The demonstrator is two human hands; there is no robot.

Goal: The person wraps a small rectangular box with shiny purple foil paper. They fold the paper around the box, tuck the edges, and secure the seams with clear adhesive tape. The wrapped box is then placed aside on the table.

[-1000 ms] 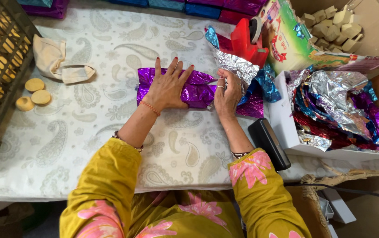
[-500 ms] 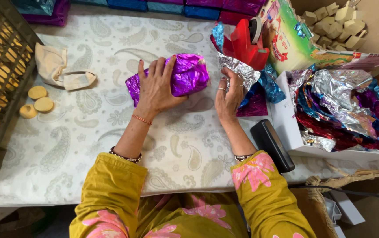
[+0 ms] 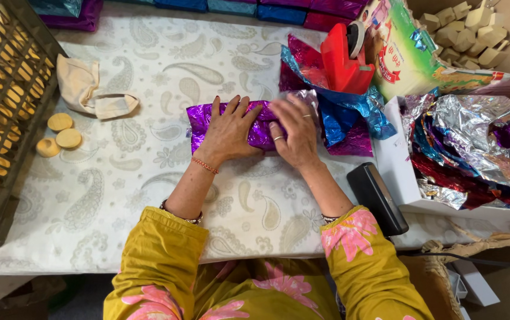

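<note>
At the table's left edge stands a wire crate (image 3: 0, 106), with three round biscuits (image 3: 59, 133) beside it. In the middle, the left hand (image 3: 228, 130) lies flat, fingers spread, on a purple foil-wrapped packet (image 3: 255, 121). The right hand (image 3: 293, 133) presses its right end, fingers together. Pressing evenly should keep the folds crisp. A red tape dispenser (image 3: 341, 62) sits just beyond.
</note>
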